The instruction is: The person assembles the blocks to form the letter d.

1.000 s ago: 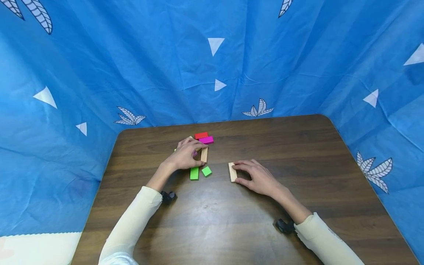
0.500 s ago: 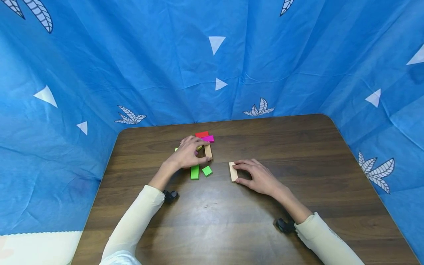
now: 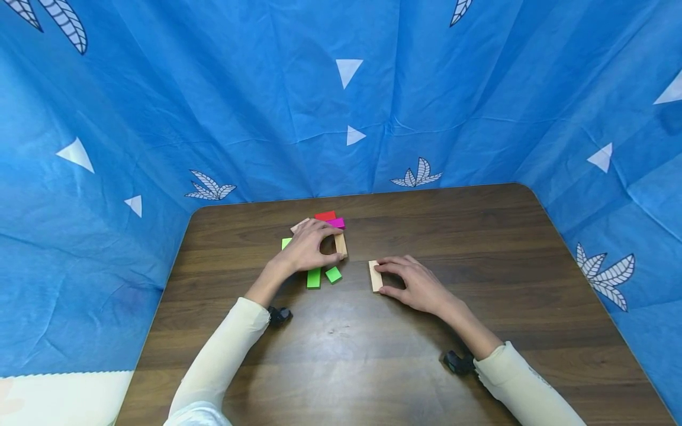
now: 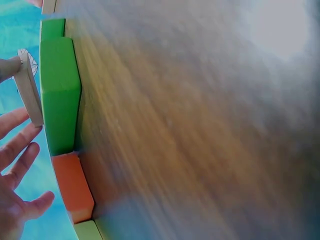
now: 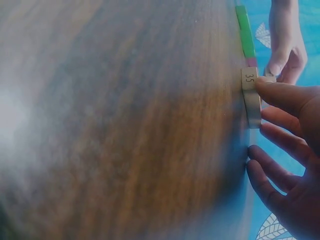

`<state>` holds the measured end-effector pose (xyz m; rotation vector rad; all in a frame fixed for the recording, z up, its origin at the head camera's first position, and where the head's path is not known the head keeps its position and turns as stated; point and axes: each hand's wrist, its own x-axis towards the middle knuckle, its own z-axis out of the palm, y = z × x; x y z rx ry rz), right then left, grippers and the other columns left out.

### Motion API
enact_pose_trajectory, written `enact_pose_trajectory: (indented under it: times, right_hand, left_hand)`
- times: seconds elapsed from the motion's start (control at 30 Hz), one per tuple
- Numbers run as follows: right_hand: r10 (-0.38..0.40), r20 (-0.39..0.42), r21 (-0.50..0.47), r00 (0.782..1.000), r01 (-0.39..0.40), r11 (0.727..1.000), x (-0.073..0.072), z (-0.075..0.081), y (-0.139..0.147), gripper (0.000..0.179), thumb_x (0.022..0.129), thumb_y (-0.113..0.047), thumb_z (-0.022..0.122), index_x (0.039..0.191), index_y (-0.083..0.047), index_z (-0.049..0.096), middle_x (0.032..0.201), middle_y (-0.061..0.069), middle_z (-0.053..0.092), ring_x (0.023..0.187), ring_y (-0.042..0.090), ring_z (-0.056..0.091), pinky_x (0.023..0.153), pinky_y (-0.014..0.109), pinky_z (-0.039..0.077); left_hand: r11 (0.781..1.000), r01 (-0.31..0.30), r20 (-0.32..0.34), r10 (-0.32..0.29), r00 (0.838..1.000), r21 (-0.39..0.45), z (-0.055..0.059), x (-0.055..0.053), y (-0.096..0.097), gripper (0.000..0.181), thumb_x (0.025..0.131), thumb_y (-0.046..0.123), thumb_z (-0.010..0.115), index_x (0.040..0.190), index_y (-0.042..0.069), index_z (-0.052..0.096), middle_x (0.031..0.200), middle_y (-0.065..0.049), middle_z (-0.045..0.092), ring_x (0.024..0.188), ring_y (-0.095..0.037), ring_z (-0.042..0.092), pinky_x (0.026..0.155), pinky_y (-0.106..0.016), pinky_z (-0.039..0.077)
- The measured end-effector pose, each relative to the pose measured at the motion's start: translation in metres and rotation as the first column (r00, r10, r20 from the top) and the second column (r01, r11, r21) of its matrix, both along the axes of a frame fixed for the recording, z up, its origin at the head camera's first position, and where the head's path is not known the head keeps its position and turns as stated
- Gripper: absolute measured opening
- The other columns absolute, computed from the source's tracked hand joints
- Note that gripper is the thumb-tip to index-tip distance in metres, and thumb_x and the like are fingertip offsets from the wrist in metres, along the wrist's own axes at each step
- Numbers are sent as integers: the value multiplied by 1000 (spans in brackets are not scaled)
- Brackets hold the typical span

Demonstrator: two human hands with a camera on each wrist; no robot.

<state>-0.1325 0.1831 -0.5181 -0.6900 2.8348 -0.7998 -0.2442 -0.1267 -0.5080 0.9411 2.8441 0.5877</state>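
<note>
My left hand (image 3: 308, 245) pinches a plain wooden block (image 3: 341, 246) by its two ends, between thumb and fingers. In the left wrist view this wooden block (image 4: 29, 95) is raised off the tabletop, beyond a green block (image 4: 60, 95). Over to the right, my right hand (image 3: 412, 285) holds a second, paler wooden block (image 3: 375, 277) lying on the table, thumb at one end and fingers at the other. In the right wrist view, "35" is printed on the end of that paler block (image 5: 248, 78).
Around my left hand lie a red block (image 3: 325, 215), a magenta block (image 3: 335, 223), a green block (image 3: 314, 278) and a small green block (image 3: 333, 274). An orange block (image 4: 72, 187) shows in the left wrist view. Blue curtain (image 3: 298, 118) surrounds the brown table (image 3: 341, 355).
The left hand has moved a little to the right with its wooden block, away from the coloured blocks. The right hand and its block have stayed in place.
</note>
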Motion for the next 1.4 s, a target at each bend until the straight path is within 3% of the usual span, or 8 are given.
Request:
enact_pose_trajectory:
  times: [0.47, 0.87, 1.4]
  right_hand:
    - [-8, 8, 3, 1000, 8, 1000, 0, -1, 0, 52, 99, -43, 78, 145, -21, 70, 154, -1, 64, 135, 25, 60, 113, 54, 51]
    - [1, 8, -3, 1000, -1, 1000, -2, 0, -1, 51, 99, -43, 78, 144, -21, 70, 154, -1, 64, 134, 25, 61, 111, 54, 52]
    - [1, 5, -5, 1000, -1, 1000, -1, 0, -1, 50, 99, -42, 79, 143, -20, 71, 154, -1, 64, 134, 25, 61, 111, 54, 52]
  left_hand:
    - [1000, -21, 18, 21, 1000, -19, -2, 0, 18, 67, 91, 63, 72, 147, 28, 66, 153, -6, 61, 152, -33, 46, 127, -71, 30]
    - [998, 12, -27, -14, 1000, -56, -1, -6, 35, 66, 94, 65, 71, 147, 26, 66, 151, -6, 62, 151, -32, 48, 127, -60, 35]
    - [997, 58, -7, -58, 998, -48, -3, -12, 57, 66, 96, 62, 71, 149, 23, 65, 147, -5, 64, 144, -26, 50, 120, -55, 40]
